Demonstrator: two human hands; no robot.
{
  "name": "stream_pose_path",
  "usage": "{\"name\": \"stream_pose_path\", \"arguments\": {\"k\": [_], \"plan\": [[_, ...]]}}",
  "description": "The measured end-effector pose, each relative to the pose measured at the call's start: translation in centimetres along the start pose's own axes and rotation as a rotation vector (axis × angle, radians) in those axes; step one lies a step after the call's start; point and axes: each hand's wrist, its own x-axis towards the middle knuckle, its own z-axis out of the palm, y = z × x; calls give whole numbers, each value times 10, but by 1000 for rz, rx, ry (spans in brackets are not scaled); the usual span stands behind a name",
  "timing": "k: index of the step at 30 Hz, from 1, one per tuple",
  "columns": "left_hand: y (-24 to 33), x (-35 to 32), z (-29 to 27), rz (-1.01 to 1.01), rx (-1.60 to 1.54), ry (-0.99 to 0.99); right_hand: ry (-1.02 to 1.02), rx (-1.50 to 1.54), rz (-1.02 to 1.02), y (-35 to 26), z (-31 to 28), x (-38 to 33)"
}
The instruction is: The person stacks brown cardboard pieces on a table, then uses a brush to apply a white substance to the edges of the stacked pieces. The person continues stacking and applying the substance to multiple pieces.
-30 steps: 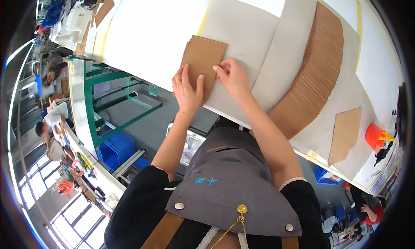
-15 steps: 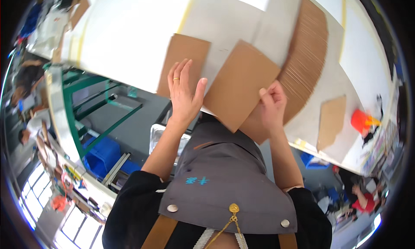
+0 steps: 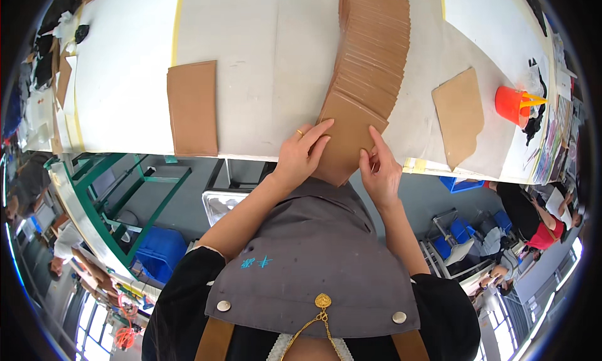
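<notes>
A flat brown rectangular panel (image 3: 345,138), leather-like, lies at the near end of a long overlapping row of similar brown panels (image 3: 374,53). Its near corner juts past the table edge toward my apron. At its left edge, my left hand (image 3: 302,155) has the thumb and index finger on the panel. My right hand (image 3: 381,173) grips the right edge, thumb and index fingertip on top and the other fingers curled. Farther left on the table lies a separate brown piece (image 3: 192,108), apparently a small stack, with no hand touching it.
A tan irregular sheet (image 3: 459,117) lies to the right, beside an orange-red cup (image 3: 512,105) with a yellow tool in it. Below the table at left are a green metal frame (image 3: 160,201) and a blue bin (image 3: 161,251). Other people work at both far sides.
My left hand has moved right from above the separate piece to the panel. The panel held by my right hand is now lined up over the near end of the row. The view has shifted.
</notes>
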Motion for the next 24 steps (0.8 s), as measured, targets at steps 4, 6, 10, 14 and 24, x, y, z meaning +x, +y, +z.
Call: {"name": "stream_pose_path", "arguments": {"k": [4,6,10,14,24], "plan": [[2,6,6,-19,38,-3,13,0,-8,5,1,3],[3,7,7,-26,34,7,18,5,-30,7,2,5],[5,6,8,-66,38,12,3,20,-29,8,2,7],[4,5,10,-52,52,38,14,26,-30,10,3,8],[1,4,15,-54,42,80,12,43,24,15,9,7]]}}
